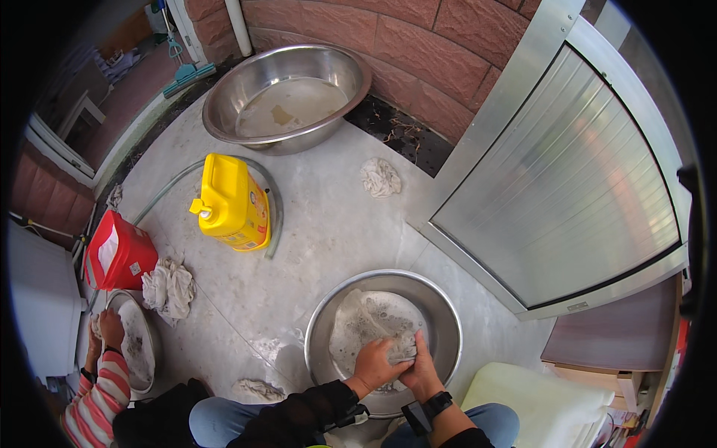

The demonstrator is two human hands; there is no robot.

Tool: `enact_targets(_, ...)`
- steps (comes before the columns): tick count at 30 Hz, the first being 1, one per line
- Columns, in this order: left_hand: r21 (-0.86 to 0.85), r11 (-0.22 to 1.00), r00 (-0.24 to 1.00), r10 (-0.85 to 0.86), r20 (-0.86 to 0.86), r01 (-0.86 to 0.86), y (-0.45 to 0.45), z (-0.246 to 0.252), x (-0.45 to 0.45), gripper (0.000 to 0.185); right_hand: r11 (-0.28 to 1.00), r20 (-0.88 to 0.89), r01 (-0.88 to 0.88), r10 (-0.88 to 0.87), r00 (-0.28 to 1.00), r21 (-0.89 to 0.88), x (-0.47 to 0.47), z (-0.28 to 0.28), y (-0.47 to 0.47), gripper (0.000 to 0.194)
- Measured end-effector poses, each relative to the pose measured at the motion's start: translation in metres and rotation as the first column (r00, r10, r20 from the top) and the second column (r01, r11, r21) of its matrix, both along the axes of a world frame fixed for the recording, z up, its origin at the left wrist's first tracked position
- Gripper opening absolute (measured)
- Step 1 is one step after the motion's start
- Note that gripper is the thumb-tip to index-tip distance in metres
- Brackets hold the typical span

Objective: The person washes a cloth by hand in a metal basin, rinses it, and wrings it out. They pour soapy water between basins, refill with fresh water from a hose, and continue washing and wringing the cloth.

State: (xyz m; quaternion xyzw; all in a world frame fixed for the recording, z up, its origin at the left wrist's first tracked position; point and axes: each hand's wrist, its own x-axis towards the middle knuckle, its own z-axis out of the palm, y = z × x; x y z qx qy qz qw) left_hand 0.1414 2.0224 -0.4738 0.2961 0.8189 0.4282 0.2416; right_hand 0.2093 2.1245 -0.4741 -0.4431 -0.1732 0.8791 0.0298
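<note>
In front of my knees stands a round stainless steel basin [386,275] of sudsy grey water [358,322]. Over the suds, my left hand [374,363] and my right hand [421,367] squeeze a wet, pale cloth [402,346] between them. Both hands are inside the basin's rim, close together, with the cloth bunched at the fingers. Part of the cloth is hidden by my hands.
A yellow pump jug [232,201] stands inside a curved hose [274,196]. Behind it sits a large steel basin [285,131]. Crumpled cloths [381,177] lie about the floor. At left, a person in striped sleeves [103,397] works over another basin [140,347], near a red bucket [131,257]. A metal-framed door [566,185] is at right.
</note>
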Motion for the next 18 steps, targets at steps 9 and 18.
enact_targets(9, 0.054, 0.999, 0.96, -0.014, 0.28, -0.001, 0.002, 0.007, 0.006, 0.059, 1.0, 0.168, -0.008, 0.008, 0.986, 0.0, 0.018, -0.017, 0.0, 0.039)
enact_targets(18, 0.034, 0.97, 0.963, -0.241, 0.118, 0.239, 0.003, 0.016, -0.011, 0.052, 0.985, 0.048, -0.047, 0.056, 0.997, -0.166, 0.018, -0.003, -0.003, 0.046)
